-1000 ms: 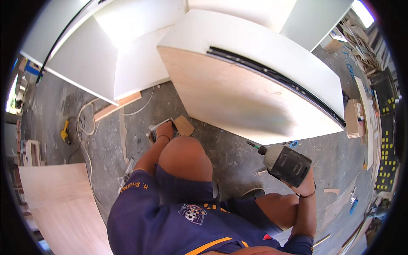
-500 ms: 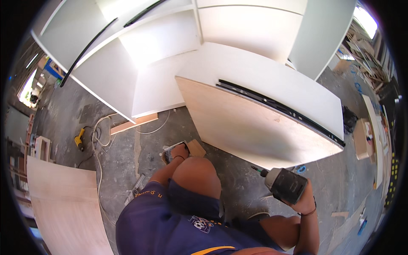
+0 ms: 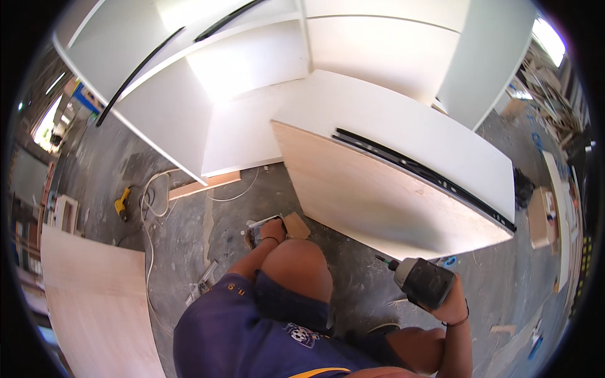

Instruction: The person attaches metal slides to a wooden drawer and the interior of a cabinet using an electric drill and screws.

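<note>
My right hand [image 3: 452, 305] is wrapped round a cordless drill [image 3: 427, 281], grey and black, with a green-collared bit pointing left. My left hand [image 3: 272, 230] reaches down past my knee into a small pale container or bag [image 3: 254, 234] on the floor; its fingers are hidden there. A piece of brown cardboard or wood [image 3: 296, 225] lies beside that hand. Above the drill, a plywood-faced panel [image 3: 372, 195] stands on edge against a white board. Along its top edge rests a black metal drawer slide [image 3: 422, 171].
A white cabinet carcass [image 3: 252, 63] fills the far side, with black rails [image 3: 142, 72] on it. A yellow corded power tool [image 3: 122, 205] and a pale cable [image 3: 149, 252] lie on the floor at left. A plywood sheet [image 3: 97, 302] is at near left, metal slides [image 3: 201, 283] beside me.
The whole view has shifted slightly, so the cabinet and panel sit a little lower and further right. Both hands keep nearly the same places, the right still holding the drill.
</note>
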`<state>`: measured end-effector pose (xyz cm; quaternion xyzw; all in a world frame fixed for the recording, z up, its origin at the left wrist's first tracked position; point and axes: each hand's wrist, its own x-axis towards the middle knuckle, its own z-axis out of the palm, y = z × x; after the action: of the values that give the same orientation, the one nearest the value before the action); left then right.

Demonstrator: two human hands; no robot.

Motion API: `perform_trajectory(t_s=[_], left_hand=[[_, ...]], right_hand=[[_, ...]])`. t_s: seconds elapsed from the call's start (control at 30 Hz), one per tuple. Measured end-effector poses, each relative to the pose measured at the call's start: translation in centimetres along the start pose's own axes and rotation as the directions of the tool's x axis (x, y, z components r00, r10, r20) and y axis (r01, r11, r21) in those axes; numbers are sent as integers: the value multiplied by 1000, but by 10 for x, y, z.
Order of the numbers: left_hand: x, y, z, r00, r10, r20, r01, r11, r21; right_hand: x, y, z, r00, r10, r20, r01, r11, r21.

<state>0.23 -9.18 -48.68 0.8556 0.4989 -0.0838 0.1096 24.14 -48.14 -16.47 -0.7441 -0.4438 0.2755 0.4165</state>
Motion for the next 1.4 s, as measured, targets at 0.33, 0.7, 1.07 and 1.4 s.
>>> perform_trajectory(t_s=[0.33, 0.7, 1.07, 1.4], left_hand=[[-2, -14, -6, 988, -38, -147, -9, 952, -305], [-7, -18, -77, 986, -160, 47, 103, 359, -928], [-123, 155, -308, 718, 681, -142, -196, 2, -981], [-157, 189, -307, 671, 738, -76, 21, -121, -992]], right_hand=[[-3, -9, -9, 999, 21, -32, -19, 996, 83], [-6, -10, -7, 994, -28, -109, 37, 996, 83], [-19, 17, 0, 991, -50, -128, 69, 986, 155], [-10, 3, 6, 982, -130, -137, 155, 968, 196]])
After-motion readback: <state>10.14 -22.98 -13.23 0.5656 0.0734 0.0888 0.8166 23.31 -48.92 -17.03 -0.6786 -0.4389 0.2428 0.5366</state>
